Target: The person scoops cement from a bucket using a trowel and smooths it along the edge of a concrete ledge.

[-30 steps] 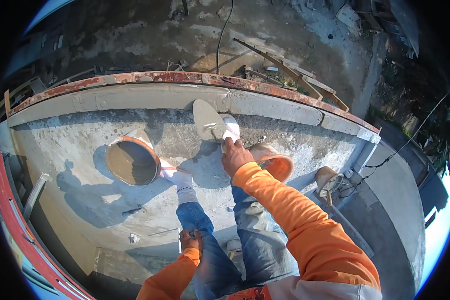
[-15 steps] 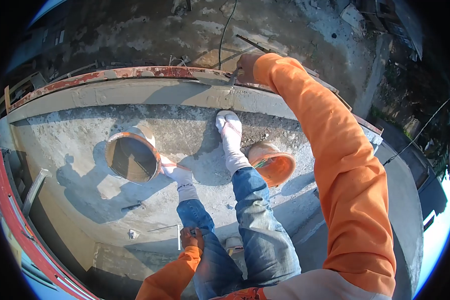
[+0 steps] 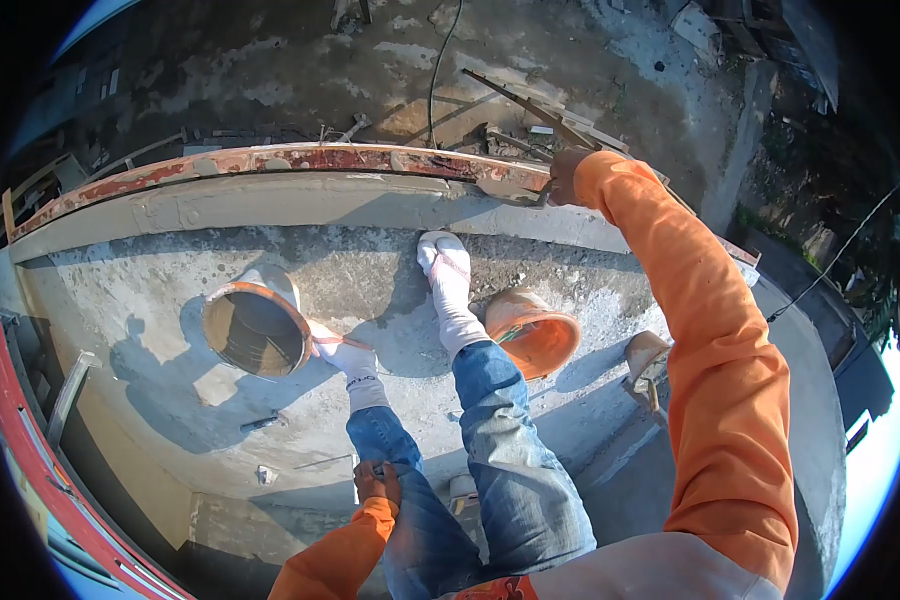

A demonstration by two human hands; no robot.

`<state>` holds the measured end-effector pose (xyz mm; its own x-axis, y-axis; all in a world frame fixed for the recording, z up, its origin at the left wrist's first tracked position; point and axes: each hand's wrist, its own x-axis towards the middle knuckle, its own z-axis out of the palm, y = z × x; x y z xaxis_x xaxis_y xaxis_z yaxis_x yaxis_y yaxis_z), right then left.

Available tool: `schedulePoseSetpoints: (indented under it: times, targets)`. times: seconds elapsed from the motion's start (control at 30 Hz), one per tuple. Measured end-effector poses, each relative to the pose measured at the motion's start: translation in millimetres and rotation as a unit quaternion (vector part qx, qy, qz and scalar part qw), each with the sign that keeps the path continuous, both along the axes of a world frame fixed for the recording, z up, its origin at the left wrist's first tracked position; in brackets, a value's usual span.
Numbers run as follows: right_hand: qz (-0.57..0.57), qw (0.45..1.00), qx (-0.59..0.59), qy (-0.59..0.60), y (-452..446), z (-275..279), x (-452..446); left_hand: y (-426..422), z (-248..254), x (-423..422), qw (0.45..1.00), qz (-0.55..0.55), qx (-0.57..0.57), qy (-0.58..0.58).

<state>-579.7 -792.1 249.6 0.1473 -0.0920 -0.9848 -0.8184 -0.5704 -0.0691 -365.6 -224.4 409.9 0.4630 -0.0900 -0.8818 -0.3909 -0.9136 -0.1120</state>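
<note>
On top of the plastered wall edge [image 3: 300, 196], my right hand [image 3: 567, 178] is closed round the handle of a trowel [image 3: 510, 192]. The trowel's flat blade lies along the top of the ledge, to the left of the hand. Grey, smooth plaster covers the near side of the edge, and a red, mortar-smeared strip [image 3: 360, 162] runs behind it. My left hand [image 3: 378, 484] rests against my left jeans leg [image 3: 385, 435] with its fingers curled. Whether those fingers hold anything is hidden.
An orange-rimmed bucket [image 3: 206, 325] with grey contents stands left of my feet. A tipped orange bucket [image 3: 545, 345] lies to the right. Beside my right sleeve is a mortar-coated container [image 3: 648, 352]. A small dark tool [image 3: 261, 423] lies on the floor. Lower ground shows beyond the wall.
My right hand and the trowel have moved right along the wall edge. The mortar-coated container has come into sight beside my right sleeve. My left hand stays on the leg.
</note>
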Motion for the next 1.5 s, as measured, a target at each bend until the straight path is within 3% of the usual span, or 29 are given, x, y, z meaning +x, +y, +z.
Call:
schedulePoseSetpoints:
  times: [0.17, 0.37, 0.57, 0.6, 0.7, 0.77, 0.8, 0.9, 0.97, 1.07, 1.17, 1.23, 1.27, 1.33, 1.4, 1.5]
  targets:
    - [-0.055, 0.998, 0.013, -0.036, -1.5, 2.4, 53.5, -1.1, -1.1, 2.4, 0.999, -0.031, 0.005, 0.010]
    - [-0.054, 0.998, 0.001, -0.036, 31.9, -15.6, 89.5, -6.0, 0.3, -1.4, 1.000, -0.015, 0.007, 0.001]
    - [-0.008, 0.999, 0.045, 0.002, 8.6, -14.9, 150.4, 5.0, -3.8, -4.9, 1.000, -0.017, 0.003, -0.020]
    - [0.012, 0.997, 0.068, -0.034, 7.6, -49.0, 162.4, 5.4, -4.1, -5.3, 1.000, -0.017, 0.003, -0.022]
    - [0.048, 0.990, 0.087, -0.100, 7.4, -51.6, 209.7, 5.7, -5.2, -10.3, 0.999, -0.018, -0.003, -0.034]
    - [0.083, 0.988, 0.116, -0.063, 16.6, -133.7, 243.3, 1.9, -4.5, -11.1, 0.999, -0.017, 0.012, -0.033]
    - [0.101, 0.985, 0.131, -0.044, 18.7, -138.9, 247.4, 2.2, -3.9, -12.1, 0.999, -0.015, 0.014, -0.032]
    - [0.196, 0.974, 0.114, -0.015, 13.9, -75.0, 245.7, 0.9, -4.1, -12.8, 0.999, -0.003, 0.024, -0.034]
    - [0.124, 0.990, 0.057, -0.023, 9.7, -52.2, 223.3, -0.9, -2.7, -12.6, 0.999, 0.004, 0.017, -0.037]
    - [0.189, 0.979, 0.065, -0.037, 0.7, -53.6, 169.1, 1.8, -3.3, -12.1, 0.999, 0.008, 0.009, -0.035]
    - [0.164, 0.984, 0.066, 0.001, -10.5, -28.2, 125.1, 3.3, -3.6, -10.1, 0.999, 0.008, 0.010, -0.029]
    - [0.269, 0.959, 0.091, -0.012, -16.7, -23.8, 111.2, 2.6, -3.0, -9.0, 0.999, 0.005, 0.003, -0.033]
    - [0.269, 0.959, 0.090, -0.013, -19.0, -26.4, 110.8, 2.8, -2.5, -8.8, 0.999, 0.002, -0.001, -0.037]
    - [0.212, 0.975, 0.068, -0.023, -26.1, -14.6, 117.3, 8.3, -6.3, -9.1, 0.999, -0.002, -0.010, -0.038]
    - [0.089, 0.988, 0.060, -0.109, -24.4, -14.7, 139.7, 13.9, -4.9, -9.0, 0.999, -0.010, -0.013, -0.036]
    - [0.052, 0.984, 0.061, -0.161, -5.2, -42.1, 187.0, 11.6, -4.6, -7.3, 0.999, -0.020, -0.001, -0.033]
